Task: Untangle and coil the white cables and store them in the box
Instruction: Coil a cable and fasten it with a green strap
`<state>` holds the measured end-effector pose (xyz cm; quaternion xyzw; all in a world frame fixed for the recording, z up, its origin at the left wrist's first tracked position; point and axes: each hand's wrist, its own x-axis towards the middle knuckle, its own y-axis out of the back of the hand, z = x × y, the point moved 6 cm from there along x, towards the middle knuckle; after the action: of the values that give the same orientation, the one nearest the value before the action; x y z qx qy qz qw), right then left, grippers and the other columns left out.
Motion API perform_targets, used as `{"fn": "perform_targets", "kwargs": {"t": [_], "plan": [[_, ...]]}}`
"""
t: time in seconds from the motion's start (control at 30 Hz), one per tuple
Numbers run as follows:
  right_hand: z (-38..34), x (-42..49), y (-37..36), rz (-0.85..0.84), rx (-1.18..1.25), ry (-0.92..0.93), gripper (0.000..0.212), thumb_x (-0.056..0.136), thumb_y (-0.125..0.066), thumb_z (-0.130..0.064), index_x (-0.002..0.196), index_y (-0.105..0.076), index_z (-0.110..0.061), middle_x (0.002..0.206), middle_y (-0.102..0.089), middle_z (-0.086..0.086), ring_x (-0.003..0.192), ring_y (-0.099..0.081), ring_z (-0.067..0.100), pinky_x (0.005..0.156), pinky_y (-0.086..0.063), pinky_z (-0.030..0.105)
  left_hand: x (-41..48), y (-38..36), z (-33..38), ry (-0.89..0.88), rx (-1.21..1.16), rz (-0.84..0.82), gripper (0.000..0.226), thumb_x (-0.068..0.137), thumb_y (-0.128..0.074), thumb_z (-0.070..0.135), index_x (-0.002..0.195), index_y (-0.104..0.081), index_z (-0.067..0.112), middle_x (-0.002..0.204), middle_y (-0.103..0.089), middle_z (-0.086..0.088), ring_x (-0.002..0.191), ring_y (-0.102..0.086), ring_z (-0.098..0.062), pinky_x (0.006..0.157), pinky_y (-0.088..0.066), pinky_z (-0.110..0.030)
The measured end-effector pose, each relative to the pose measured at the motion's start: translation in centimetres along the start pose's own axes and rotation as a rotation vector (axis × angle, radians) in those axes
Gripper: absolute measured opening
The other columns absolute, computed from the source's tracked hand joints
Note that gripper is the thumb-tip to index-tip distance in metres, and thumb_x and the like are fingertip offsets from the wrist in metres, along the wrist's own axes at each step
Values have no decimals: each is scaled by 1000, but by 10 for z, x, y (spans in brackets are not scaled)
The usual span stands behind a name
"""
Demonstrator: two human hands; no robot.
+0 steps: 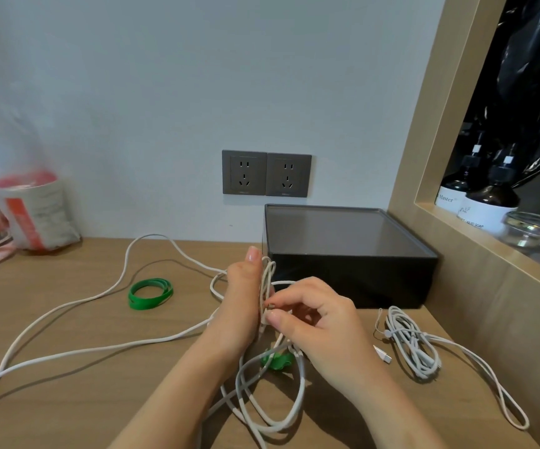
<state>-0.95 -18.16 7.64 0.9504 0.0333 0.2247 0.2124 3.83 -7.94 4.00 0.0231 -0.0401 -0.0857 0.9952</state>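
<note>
A tangle of white cables spreads across the wooden desk, with long loops running left and hanging loops near the front edge. My left hand holds several strands upright, thumb pointing up. My right hand pinches a cable end right beside those strands. A bundled white cable lies to the right, its loose loop trailing toward the front right. The black box stands behind my hands against the wall, covered by a dark lid.
A green strap ring lies left of my hands and another green strap sits under the cables. Plastic bags stand at the far left. Wall sockets are above the box. A shelf niche with bottles borders the right.
</note>
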Motion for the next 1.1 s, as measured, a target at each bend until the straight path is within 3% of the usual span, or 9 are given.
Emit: {"fn": "perform_targets", "kwargs": {"t": [0.13, 0.2, 0.3, 0.4, 0.53, 0.67, 0.77, 0.93, 1.1], "plan": [[-5, -1, -3, 49, -125, 114, 19, 76, -67, -40, 79, -55, -54, 112, -37, -40, 112, -37, -12, 87, -35, 4, 2, -3, -1, -42, -47, -64, 93, 73, -22, 87, 112, -56, 9, 100, -65, -7, 96, -64, -15, 86, -51, -33], [-5, -2, -2, 72, -185, 146, 34, 70, -62, -46, 96, -45, -61, 122, -19, -50, 120, -19, -20, 89, -21, -4, -1, -2, 1, -44, -82, -56, 84, 81, -23, 80, 93, -61, 6, 77, -61, -7, 75, -60, -19, 72, -51, -31], [-3, -2, 1, 33, -245, 125, 65, 66, -61, -55, 111, -19, -76, 124, -1, -58, 121, -3, -24, 91, -22, 6, -6, -6, 4, -6, -66, -121, 79, 85, -17, 69, 91, -61, 4, 68, -62, -10, 64, -60, -19, 65, -49, -29], [1, -1, 1, -25, -274, 73, 67, 63, -60, -60, 109, -15, -81, 113, -12, -57, 118, -15, -18, 91, -29, 15, -7, -9, 4, 14, 18, -196, 86, 88, -11, 68, 102, -59, -3, 75, -68, -15, 70, -66, -21, 71, -49, -32], [1, 0, 3, -32, -283, 100, 30, 67, -63, -55, 90, -46, -64, 106, -33, -41, 109, -30, -12, 81, -34, 10, -9, -8, 1, 94, 60, -212, 78, 91, -13, 69, 103, -63, 11, 91, -72, -9, 86, -70, -16, 80, -53, -33], [5, -1, 5, -57, -202, 36, 15, 75, -69, -46, 74, -54, -45, 95, -46, -31, 96, -47, -4, 77, -47, 18, -7, -5, -1, 142, 67, -184, 60, 92, -22, 60, 82, -55, 11, 67, -67, -6, 62, -65, -14, 67, -47, -29], [3, -1, 9, -83, -39, -11, 14, 82, -69, -30, 79, -56, -33, 83, -58, -24, 81, -60, -2, 61, -49, 13, -9, -6, 0, 186, -77, -240, 59, 79, -37, 63, 89, -50, 7, 69, -67, -14, 56, -64, -20, 58, -49, -31], [16, 2, 29, 180, 217, -154, 9, 85, -63, -20, 77, -58, -16, 65, -60, -12, 61, -59, 1, 52, -48, 12, -24, -19, 14, 197, -282, -452, 56, 84, -47, 57, 103, -56, 4, 99, -70, -21, 81, -69, -32, 60, -59, -30], [33, 1, 31, 336, 252, -300, 15, 85, -61, -21, 70, -60, -19, 59, -57, -11, 57, -56, 3, 55, -48, 21, -26, -25, 13, 237, -227, -388, 60, 79, -47, 53, 116, -52, 5, 94, -72, -16, 80, -70, -29, 67, -61, -35]]}}
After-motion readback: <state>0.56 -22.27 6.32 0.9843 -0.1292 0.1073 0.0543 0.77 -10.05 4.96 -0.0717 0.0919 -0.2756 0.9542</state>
